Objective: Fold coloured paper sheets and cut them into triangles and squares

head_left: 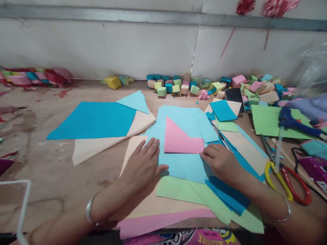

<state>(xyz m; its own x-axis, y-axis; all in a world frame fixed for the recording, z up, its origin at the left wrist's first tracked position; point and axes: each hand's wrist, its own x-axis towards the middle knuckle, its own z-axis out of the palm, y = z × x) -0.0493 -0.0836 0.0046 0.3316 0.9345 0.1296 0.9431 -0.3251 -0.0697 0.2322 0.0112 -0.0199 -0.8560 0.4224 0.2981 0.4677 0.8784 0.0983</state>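
Right now, the pink sheet (pixel 180 143) lies flat in front of you on a light blue sheet (pixel 184 166), its upper edge sloping down to a low right end. Your left hand (pixel 146 156) is just left of the pink sheet, palm down and open, fingers a little apart and thumb pointing towards it, gripping nothing. Your right hand (pixel 219 160) is at the lower right corner of the pink sheet, its fingers curled and bunched; you seem to be touching that corner, but I cannot tell whether you are pinching it. You wear a bangle on each wrist. Well left of the pink sheet, a blue sheet (pixel 94 119) lies partly over a cream sheet (pixel 89 148), with a light blue triangle (pixel 135 102) at its far corner. On your side of the pink sheet are green strips (pixel 178 189) and, closest to you, a pink strip (pixel 163 223). Just to its right you have a slim metallic tool (pixel 221 136); further right are scissors (pixel 286 177) with one yellow and one red handle, and a blue glue gun (pixel 293 120) over a green sheet (pixel 265 119). Beyond the pink sheet, small paper cubes (pixel 176 88) stand in rows near the wall (pixel 114 47), and a phone (pixel 233 94) lies beyond it to the right.
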